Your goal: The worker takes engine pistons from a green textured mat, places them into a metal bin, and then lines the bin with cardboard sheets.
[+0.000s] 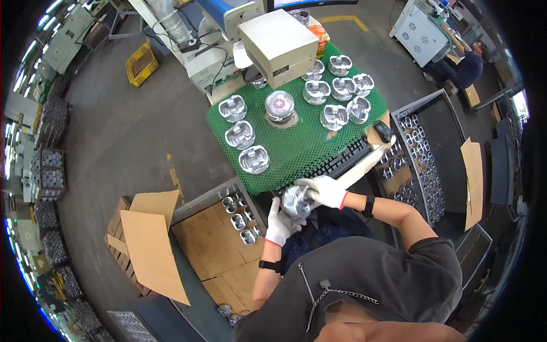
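Here, both hands in white gloves hold one shiny round metal piston (296, 200) just in front of the person's body, near the edge of the bench (296, 154) with the green mesh mat. The left hand (279, 225) cups it from below. The right hand (326, 191) wraps over its top. More shiny pistons (253, 159) stand on the mat, beside a black keyboard (342, 161).
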`<act>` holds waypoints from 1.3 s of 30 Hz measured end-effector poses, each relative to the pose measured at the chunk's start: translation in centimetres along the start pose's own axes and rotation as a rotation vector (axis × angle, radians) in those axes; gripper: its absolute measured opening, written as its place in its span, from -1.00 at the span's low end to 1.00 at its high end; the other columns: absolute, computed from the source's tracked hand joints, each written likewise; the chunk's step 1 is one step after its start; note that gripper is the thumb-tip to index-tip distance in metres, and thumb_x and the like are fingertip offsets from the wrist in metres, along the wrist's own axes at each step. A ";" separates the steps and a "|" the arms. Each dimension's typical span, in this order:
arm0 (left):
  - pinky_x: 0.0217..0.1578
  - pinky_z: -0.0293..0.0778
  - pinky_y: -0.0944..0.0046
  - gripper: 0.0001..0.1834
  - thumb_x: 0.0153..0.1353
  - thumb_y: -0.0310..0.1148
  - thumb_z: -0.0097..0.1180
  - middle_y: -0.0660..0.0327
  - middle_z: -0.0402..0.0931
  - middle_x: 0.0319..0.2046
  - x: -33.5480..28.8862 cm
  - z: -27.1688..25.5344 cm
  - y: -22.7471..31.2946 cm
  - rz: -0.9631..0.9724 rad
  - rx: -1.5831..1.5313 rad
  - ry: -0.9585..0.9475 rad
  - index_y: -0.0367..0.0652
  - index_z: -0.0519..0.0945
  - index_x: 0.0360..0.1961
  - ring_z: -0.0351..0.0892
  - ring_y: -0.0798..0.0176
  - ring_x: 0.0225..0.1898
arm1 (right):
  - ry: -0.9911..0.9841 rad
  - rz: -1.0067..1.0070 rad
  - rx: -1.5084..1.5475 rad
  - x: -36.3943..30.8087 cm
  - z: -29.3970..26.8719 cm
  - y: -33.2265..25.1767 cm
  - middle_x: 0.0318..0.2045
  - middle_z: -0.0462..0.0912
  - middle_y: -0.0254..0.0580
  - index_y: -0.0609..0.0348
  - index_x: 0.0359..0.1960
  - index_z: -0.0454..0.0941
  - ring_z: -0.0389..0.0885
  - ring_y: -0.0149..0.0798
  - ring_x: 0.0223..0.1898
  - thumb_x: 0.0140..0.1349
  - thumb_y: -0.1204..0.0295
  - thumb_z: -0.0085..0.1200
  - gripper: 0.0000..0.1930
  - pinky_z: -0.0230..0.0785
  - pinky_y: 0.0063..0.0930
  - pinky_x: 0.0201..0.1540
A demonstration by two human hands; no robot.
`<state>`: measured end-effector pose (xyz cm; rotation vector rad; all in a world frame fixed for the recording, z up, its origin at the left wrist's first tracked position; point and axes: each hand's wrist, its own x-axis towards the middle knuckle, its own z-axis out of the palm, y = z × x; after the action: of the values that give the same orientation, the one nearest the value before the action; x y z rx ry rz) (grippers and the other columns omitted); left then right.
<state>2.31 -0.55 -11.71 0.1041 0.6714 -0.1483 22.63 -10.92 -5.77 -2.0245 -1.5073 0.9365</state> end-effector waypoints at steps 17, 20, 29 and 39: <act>-0.17 0.52 0.12 -0.20 0.28 0.11 0.01 -0.16 0.41 0.05 1.2 -0.8 0.7 0.388 0.221 0.350 -0.29 0.19 0.33 0.53 0.00 -0.13 | 0.242 0.133 -0.038 8.5 -9.0 3.5 -0.37 0.65 0.10 0.13 -0.15 0.59 0.63 0.11 -0.24 0.15 0.00 0.04 -0.54 0.43 -0.06 -0.15; -0.17 0.51 0.13 -0.21 0.28 0.10 0.01 -0.15 0.42 0.05 1.4 0.5 1.0 0.386 0.259 0.402 -0.30 0.20 0.32 0.52 0.00 -0.13 | 0.489 0.115 -0.419 6.7 -12.7 5.2 -0.38 0.62 -0.03 0.08 -0.16 0.61 0.60 -0.01 -0.27 0.03 0.10 0.18 -0.59 0.42 -0.14 -0.18; -0.32 0.53 0.22 -0.38 0.26 -0.09 0.15 -0.05 0.51 -0.09 2.2 3.4 3.3 0.413 0.314 0.348 -0.24 0.34 0.21 0.59 0.12 -0.28 | 0.542 0.132 -0.653 5.4 -10.0 11.2 -0.36 0.59 0.01 0.10 -0.33 0.59 0.57 0.05 -0.29 -0.02 0.21 0.25 -0.72 0.44 -0.10 -0.27; 0.26 0.23 -0.03 -0.32 0.29 -0.01 0.02 0.04 0.38 0.21 -1.2 3.5 1.4 0.556 -0.041 -0.005 -0.21 0.27 0.30 0.37 0.02 0.22 | -0.322 0.057 1.001 1.9 -5.9 -4.8 -0.16 0.67 -0.19 0.35 0.06 0.52 0.65 -0.33 -0.16 0.17 0.43 0.15 -0.59 0.48 -0.45 -0.07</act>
<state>3.76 0.44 -8.16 0.2463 0.6187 0.3988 24.20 -7.38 1.09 -1.2124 -0.8016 1.6636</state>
